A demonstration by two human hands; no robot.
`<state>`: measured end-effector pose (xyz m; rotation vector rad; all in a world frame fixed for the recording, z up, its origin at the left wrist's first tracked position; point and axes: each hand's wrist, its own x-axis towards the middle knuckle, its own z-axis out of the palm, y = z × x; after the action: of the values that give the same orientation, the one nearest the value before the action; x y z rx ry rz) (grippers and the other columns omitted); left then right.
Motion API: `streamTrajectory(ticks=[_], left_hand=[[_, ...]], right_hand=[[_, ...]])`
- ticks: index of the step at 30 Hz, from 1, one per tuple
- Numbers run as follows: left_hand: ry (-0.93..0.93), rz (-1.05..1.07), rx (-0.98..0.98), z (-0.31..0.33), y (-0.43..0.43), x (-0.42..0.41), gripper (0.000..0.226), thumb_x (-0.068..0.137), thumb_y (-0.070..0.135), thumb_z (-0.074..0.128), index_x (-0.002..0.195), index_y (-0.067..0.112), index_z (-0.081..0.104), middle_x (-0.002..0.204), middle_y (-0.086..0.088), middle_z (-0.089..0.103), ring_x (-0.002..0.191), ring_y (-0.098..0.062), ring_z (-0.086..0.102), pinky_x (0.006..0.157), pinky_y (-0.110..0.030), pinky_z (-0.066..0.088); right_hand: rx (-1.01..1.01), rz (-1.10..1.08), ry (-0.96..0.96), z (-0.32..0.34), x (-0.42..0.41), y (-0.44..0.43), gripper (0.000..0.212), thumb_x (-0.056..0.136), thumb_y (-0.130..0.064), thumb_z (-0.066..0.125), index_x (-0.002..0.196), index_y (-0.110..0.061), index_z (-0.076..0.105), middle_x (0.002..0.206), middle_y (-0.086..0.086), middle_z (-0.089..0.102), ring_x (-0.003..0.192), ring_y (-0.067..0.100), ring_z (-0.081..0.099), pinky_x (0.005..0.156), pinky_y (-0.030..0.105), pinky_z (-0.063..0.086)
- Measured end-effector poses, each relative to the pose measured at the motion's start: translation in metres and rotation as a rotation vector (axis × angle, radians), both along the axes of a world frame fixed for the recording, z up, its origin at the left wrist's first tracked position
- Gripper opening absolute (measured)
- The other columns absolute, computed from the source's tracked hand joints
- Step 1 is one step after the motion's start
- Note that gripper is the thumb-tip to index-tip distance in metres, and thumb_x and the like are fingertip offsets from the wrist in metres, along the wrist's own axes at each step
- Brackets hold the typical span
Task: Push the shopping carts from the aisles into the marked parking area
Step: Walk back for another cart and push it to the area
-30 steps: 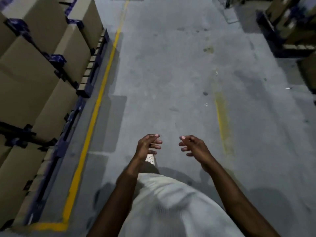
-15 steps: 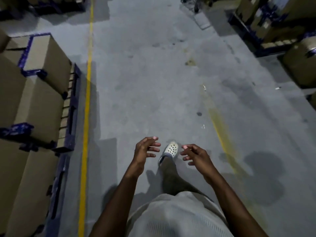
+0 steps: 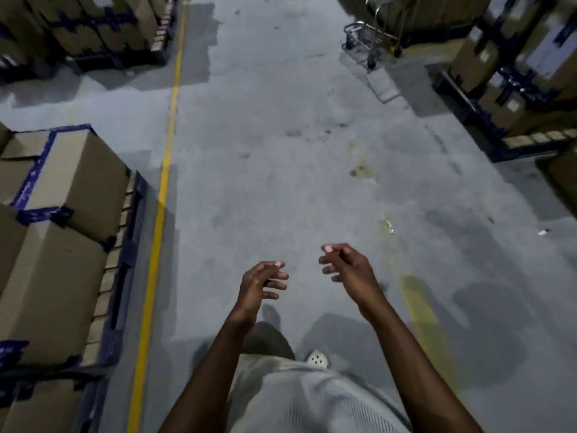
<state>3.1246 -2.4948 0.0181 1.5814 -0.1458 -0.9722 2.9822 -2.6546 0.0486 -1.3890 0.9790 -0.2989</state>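
My left hand point(image 3: 260, 284) and right hand point(image 3: 346, 267) hang out in front of me in the lower middle of the frame. They are a little apart from each other, with the palms turned inward. The fingers of both are loosely curled and spread, and neither hand holds or touches anything.

The shopping cart point(image 3: 367, 42) stands well away from my hands in the upper right of the frame. It sits at the mouth of a side aisle, just beside the stacked boxes point(image 3: 487, 57) on a dark blue pallet point(image 3: 468, 110). It is a bare metal frame. Its long axis seems to run across the picture, from left down slightly to the right, with upright bars rising at its far side. It is too small and blurred for me to tell which end is the front.

The grey concrete floor point(image 3: 265, 151) stretches between us. A yellow line point(image 3: 162, 189) runs up the left side, alongside more cardboard boxes point(image 3: 75, 182) on pallets. One white perforated shoe point(image 3: 318, 359) shows below my hands.
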Motion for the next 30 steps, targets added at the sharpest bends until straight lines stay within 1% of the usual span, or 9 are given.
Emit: streamTrajectory(ticks=[5, 7, 11, 15, 18, 21, 25, 28, 30], left_hand=[[0.066, -0.050, 0.010, -0.020, -0.091, 0.076, 0.058, 0.073, 0.046, 0.067, 0.114, 0.005, 0.070, 0.102, -0.021, 0.075, 0.079, -0.026, 0.067, 0.069, -0.032, 0.048], [0.068, -0.074, 0.011, -0.027, -0.130, 0.114, 0.056, 0.075, 0.043, 0.065, 0.114, 0.004, 0.070, 0.101, -0.021, 0.075, 0.077, -0.025, 0.067, 0.067, -0.031, 0.047], [0.041, -0.124, 0.005, -0.031, -0.212, 0.209, 0.052, 0.077, 0.042, 0.063, 0.115, 0.006, 0.070, 0.099, -0.016, 0.076, 0.078, -0.025, 0.069, 0.064, -0.029, 0.048], [-0.046, -0.182, 0.048, -0.002, -0.305, 0.315, 0.054, 0.073, 0.045, 0.066, 0.113, 0.008, 0.071, 0.096, -0.012, 0.077, 0.077, -0.024, 0.069, 0.065, -0.031, 0.048], [-0.089, -0.243, 0.038, 0.021, -0.371, 0.376, 0.052, 0.073, 0.045, 0.066, 0.111, 0.009, 0.071, 0.095, -0.013, 0.077, 0.078, -0.025, 0.069, 0.066, -0.032, 0.048], [-0.094, -0.291, 0.037, 0.024, -0.428, 0.414, 0.050, 0.078, 0.042, 0.065, 0.113, 0.007, 0.071, 0.099, -0.015, 0.076, 0.079, -0.024, 0.068, 0.066, -0.031, 0.048], [-0.034, -0.310, 0.046, 0.001, -0.502, 0.448, 0.028, 0.096, 0.029, 0.063, 0.112, 0.007, 0.071, 0.099, -0.016, 0.075, 0.082, -0.027, 0.068, 0.068, -0.033, 0.049], [-0.009, -0.308, 0.073, -0.017, -0.567, 0.472, 0.038, 0.087, 0.038, 0.065, 0.111, 0.009, 0.072, 0.097, -0.013, 0.076, 0.080, -0.024, 0.069, 0.065, -0.030, 0.051], [-0.008, -0.301, 0.096, -0.025, -0.619, 0.492, 0.043, 0.082, 0.040, 0.065, 0.111, 0.009, 0.072, 0.096, -0.011, 0.076, 0.080, -0.024, 0.069, 0.065, -0.030, 0.050]], right_hand=[[0.040, 0.170, 0.069, -0.025, 0.063, -0.053, 0.013, 0.102, -0.032, 0.063, 0.108, -0.025, 0.073, 0.097, -0.004, 0.078, 0.082, 0.011, 0.072, 0.074, 0.026, 0.050], [0.048, 0.173, 0.093, -0.034, 0.095, -0.088, 0.014, 0.102, -0.033, 0.062, 0.107, -0.026, 0.074, 0.097, -0.005, 0.078, 0.085, 0.012, 0.072, 0.076, 0.027, 0.050], [0.057, 0.086, 0.098, -0.036, 0.187, -0.175, 0.017, 0.101, -0.036, 0.064, 0.105, -0.024, 0.075, 0.096, -0.003, 0.078, 0.082, 0.014, 0.070, 0.073, 0.028, 0.048], [0.034, -0.040, 0.055, -0.013, 0.275, -0.257, 0.018, 0.100, -0.038, 0.064, 0.106, -0.024, 0.074, 0.096, -0.002, 0.078, 0.077, 0.009, 0.070, 0.073, 0.029, 0.049], [0.039, -0.055, 0.044, 0.001, 0.322, -0.307, 0.020, 0.100, -0.041, 0.064, 0.109, -0.025, 0.073, 0.097, -0.004, 0.078, 0.082, 0.012, 0.072, 0.076, 0.029, 0.050], [0.106, -0.046, 0.092, 0.001, 0.347, -0.354, 0.020, 0.101, -0.036, 0.063, 0.110, -0.021, 0.073, 0.096, 0.000, 0.079, 0.081, 0.011, 0.068, 0.075, 0.029, 0.047], [0.190, -0.111, 0.142, -0.022, 0.370, -0.431, 0.019, 0.101, -0.033, 0.064, 0.109, -0.019, 0.074, 0.096, 0.004, 0.079, 0.082, 0.015, 0.068, 0.073, 0.032, 0.046], [0.203, -0.184, 0.155, -0.044, 0.397, -0.508, 0.016, 0.101, -0.028, 0.064, 0.106, -0.017, 0.074, 0.098, 0.012, 0.078, 0.081, 0.017, 0.066, 0.067, 0.029, 0.044], [0.209, -0.211, 0.149, -0.059, 0.414, -0.572, 0.020, 0.102, -0.027, 0.062, 0.110, -0.014, 0.074, 0.100, 0.014, 0.077, 0.081, 0.019, 0.066, 0.066, 0.029, 0.043]])
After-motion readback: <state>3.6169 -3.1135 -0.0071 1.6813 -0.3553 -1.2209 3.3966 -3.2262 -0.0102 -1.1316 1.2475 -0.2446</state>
